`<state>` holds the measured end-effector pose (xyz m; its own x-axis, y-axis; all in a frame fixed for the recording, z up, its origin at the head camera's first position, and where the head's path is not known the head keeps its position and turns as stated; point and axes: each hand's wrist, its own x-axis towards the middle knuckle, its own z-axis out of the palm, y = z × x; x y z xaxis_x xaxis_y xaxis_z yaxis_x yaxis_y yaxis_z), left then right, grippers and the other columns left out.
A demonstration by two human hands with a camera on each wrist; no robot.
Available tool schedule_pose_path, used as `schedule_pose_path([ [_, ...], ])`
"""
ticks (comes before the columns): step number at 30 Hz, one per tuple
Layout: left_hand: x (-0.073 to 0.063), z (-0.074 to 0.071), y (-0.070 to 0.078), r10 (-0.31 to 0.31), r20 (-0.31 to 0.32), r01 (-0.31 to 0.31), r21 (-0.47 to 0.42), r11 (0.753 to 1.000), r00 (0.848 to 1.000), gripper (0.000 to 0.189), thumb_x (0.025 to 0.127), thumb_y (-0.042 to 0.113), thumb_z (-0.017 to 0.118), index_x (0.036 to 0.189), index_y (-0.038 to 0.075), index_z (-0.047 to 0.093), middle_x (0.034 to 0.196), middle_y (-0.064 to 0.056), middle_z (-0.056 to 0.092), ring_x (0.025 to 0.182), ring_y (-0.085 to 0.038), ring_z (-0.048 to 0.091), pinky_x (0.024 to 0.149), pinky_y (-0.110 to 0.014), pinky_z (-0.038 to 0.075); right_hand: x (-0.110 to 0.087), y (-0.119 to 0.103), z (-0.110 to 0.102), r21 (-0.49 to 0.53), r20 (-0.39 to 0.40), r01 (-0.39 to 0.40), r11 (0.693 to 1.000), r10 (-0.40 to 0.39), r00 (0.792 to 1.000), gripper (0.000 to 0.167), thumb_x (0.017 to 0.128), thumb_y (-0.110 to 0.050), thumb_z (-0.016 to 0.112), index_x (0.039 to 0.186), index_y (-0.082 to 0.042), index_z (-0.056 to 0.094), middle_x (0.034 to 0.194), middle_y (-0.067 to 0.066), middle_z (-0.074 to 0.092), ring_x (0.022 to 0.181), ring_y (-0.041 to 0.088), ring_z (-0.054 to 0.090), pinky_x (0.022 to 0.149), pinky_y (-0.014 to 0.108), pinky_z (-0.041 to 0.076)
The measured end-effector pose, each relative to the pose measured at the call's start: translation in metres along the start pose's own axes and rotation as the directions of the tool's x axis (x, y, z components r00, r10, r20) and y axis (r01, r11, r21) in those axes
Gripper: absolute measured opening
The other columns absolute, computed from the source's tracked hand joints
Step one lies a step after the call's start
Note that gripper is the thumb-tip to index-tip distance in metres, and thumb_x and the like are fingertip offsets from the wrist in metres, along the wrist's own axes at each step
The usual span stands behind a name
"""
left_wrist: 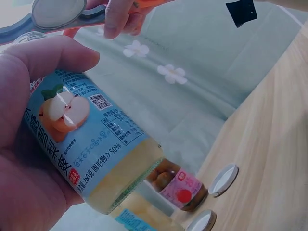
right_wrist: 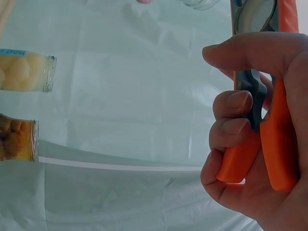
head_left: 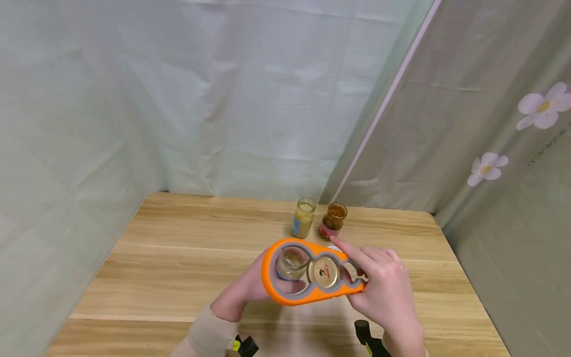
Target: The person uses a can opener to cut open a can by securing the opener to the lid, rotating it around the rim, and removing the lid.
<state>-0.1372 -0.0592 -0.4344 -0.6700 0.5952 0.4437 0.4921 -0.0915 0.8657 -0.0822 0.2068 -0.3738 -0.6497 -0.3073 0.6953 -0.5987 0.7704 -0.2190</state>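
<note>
My left hand [head_left: 253, 283] grips a glass jar [left_wrist: 96, 139] with a blue pear label and pale contents. In the head view the uncapped mouth of this jar shows through the large loop of an orange-and-grey jar opener [head_left: 273, 293]. A gold lid [head_left: 325, 271] with red print sits in the opener's middle opening, beside the jar's mouth. My right hand [head_left: 384, 277] holds the opener by its handles [right_wrist: 279, 159], fingers curled round them and the index finger stretched along its upper edge. From the left wrist, the lid's pale underside [left_wrist: 57, 10] appears above the jar.
Two uncapped jars stand near the back of the wooden table [head_left: 187, 258]: one pale with a blue label [head_left: 303, 219], one brown with a pink label [head_left: 332, 221]. Two loose lids [left_wrist: 224, 180] lie near them, white undersides up. Pale curtains [head_left: 267, 109] hang behind and beside the table.
</note>
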Motion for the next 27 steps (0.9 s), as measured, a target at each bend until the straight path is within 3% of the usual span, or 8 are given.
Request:
schedule_pose_path([
  [6, -0.001, -0.005, 0.003, -0.067, -0.049, 0.073, 0.138, 0.988, 0.997, 0.048, 0.086, 0.012, 0.088, 0.129, 0.017, 0.068, 0.117, 0.001, 0.073, 0.106, -0.019, 0.069, 0.094, -0.04, 0.057, -0.001, 0.002, -0.002, 0.003, 0.014, -0.034, 0.999, 0.034, 0.999, 0.063, 0.077, -0.009, 0.077, 0.137, -0.03, 0.076, 0.067, -0.015, 0.042, 0.059, 0.003, 0.041, 0.068, 0.038, 0.042],
  [10, -0.001, -0.01, 0.006, -0.151, -0.128, 0.175, 0.203, 0.963, 0.98, 0.043, 0.083, 0.014, 0.09, 0.12, 0.017, 0.068, 0.111, 0.004, 0.071, 0.103, -0.018, 0.067, 0.092, -0.042, 0.057, -0.001, 0.003, -0.004, -0.002, 0.022, -0.064, 0.998, 0.064, 0.998, 0.059, 0.078, -0.009, 0.078, 0.134, -0.028, 0.077, 0.067, -0.015, 0.042, 0.059, 0.004, 0.041, 0.068, 0.038, 0.041],
  [16, -0.005, -0.018, 0.008, -0.293, -0.204, 0.311, 0.06, 0.949, 0.934, 0.053, 0.084, 0.014, 0.092, 0.13, 0.015, 0.067, 0.126, -0.003, 0.069, 0.116, -0.024, 0.063, 0.102, -0.044, 0.052, -0.004, 0.006, -0.006, -0.022, 0.02, -0.087, 0.996, 0.088, 0.996, 0.06, 0.074, -0.009, 0.08, 0.131, -0.027, 0.078, 0.067, -0.016, 0.042, 0.059, 0.004, 0.041, 0.068, 0.039, 0.041],
  [19, -0.007, -0.021, 0.008, -0.339, -0.22, 0.345, -0.014, 0.938, 0.915, 0.051, 0.085, 0.014, 0.092, 0.129, 0.015, 0.065, 0.125, -0.007, 0.066, 0.106, -0.027, 0.064, 0.092, -0.038, 0.055, -0.005, 0.007, -0.007, -0.028, 0.015, -0.091, 0.995, 0.092, 0.996, 0.06, 0.073, -0.009, 0.081, 0.131, -0.027, 0.078, 0.067, -0.016, 0.043, 0.059, 0.003, 0.04, 0.068, 0.039, 0.041],
  [23, -0.005, -0.027, 0.005, -0.346, -0.228, 0.343, -0.055, 0.938, 0.91, 0.049, 0.088, 0.012, 0.089, 0.128, 0.014, 0.062, 0.125, -0.009, 0.063, 0.098, -0.029, 0.065, 0.082, -0.035, 0.057, -0.004, 0.01, -0.008, -0.014, 0.005, -0.106, 0.994, 0.106, 0.994, 0.059, 0.074, -0.008, 0.08, 0.131, -0.025, 0.078, 0.067, -0.015, 0.045, 0.059, 0.004, 0.04, 0.067, 0.039, 0.04],
  [27, -0.003, -0.033, 0.002, -0.355, -0.256, 0.347, -0.075, 0.935, 0.899, 0.051, 0.09, 0.009, 0.087, 0.131, 0.013, 0.058, 0.126, -0.015, 0.065, 0.102, -0.03, 0.067, 0.088, -0.038, 0.058, -0.005, 0.015, -0.013, 0.011, -0.017, -0.138, 0.99, 0.138, 0.99, 0.063, 0.072, -0.002, 0.079, 0.131, -0.023, 0.078, 0.067, -0.014, 0.046, 0.059, 0.005, 0.04, 0.07, 0.037, 0.036],
])
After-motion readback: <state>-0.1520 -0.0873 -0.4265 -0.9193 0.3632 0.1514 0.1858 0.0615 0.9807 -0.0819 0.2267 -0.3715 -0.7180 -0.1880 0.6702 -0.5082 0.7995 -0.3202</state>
